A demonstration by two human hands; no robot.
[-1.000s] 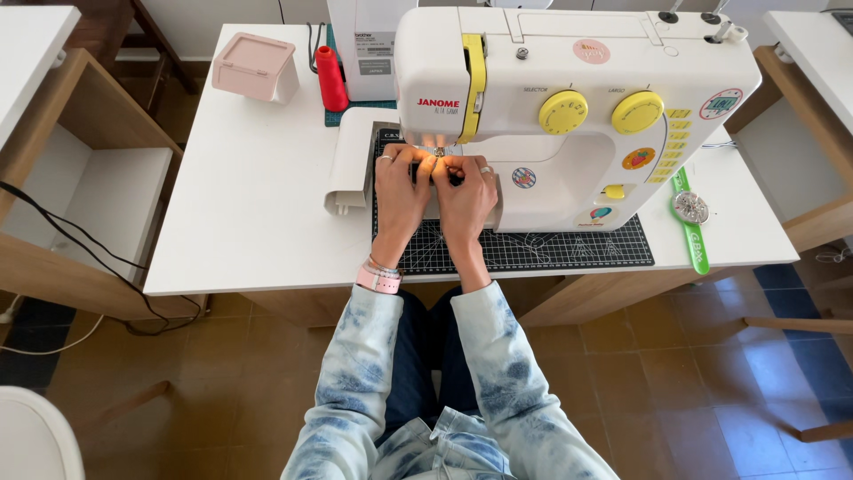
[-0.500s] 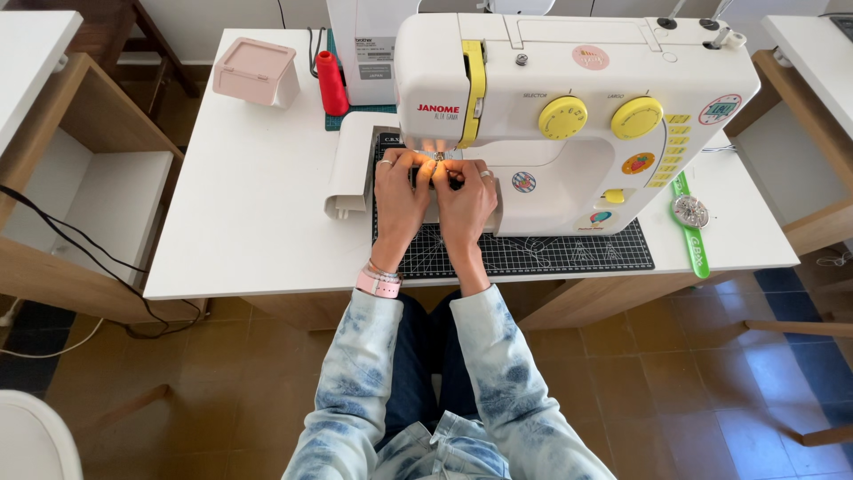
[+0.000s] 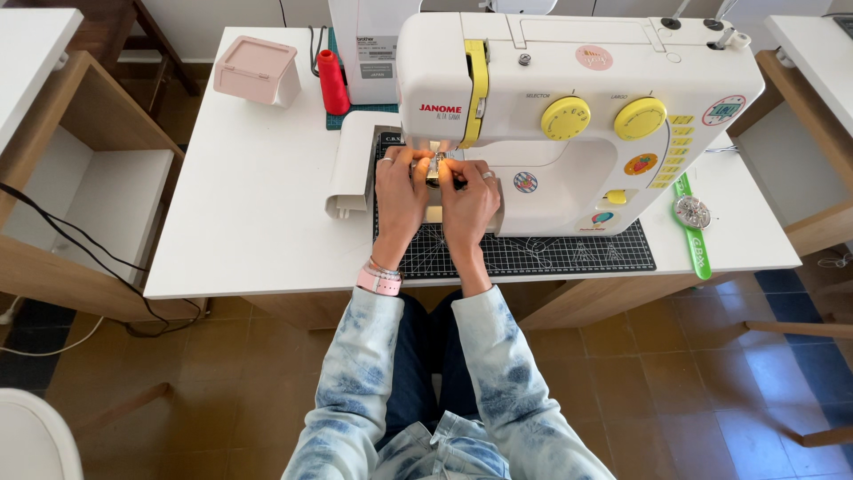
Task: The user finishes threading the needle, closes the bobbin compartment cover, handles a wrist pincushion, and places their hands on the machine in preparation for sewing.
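A white sewing machine (image 3: 577, 107) with two yellow dials stands on a dark cutting mat (image 3: 533, 253) on a white table (image 3: 258, 213). My left hand (image 3: 398, 197) and my right hand (image 3: 469, 203) meet under the machine's head, at the needle area. Their fingertips pinch a small metal part (image 3: 435, 169) there, lit by the machine's lamp. What exactly the part is cannot be told. A pink band sits on my left wrist.
A red thread spool (image 3: 333, 82) and a pink lidded box (image 3: 258, 69) stand at the table's back left. A green strap with a round silvery disc (image 3: 691, 213) lies right of the machine. A white detached machine piece (image 3: 351, 164) lies left of the mat. Wooden shelves flank the table.
Both hands stay at the needle area with only slight finger shifts. The orange glow on the fingers seen earlier has faded.
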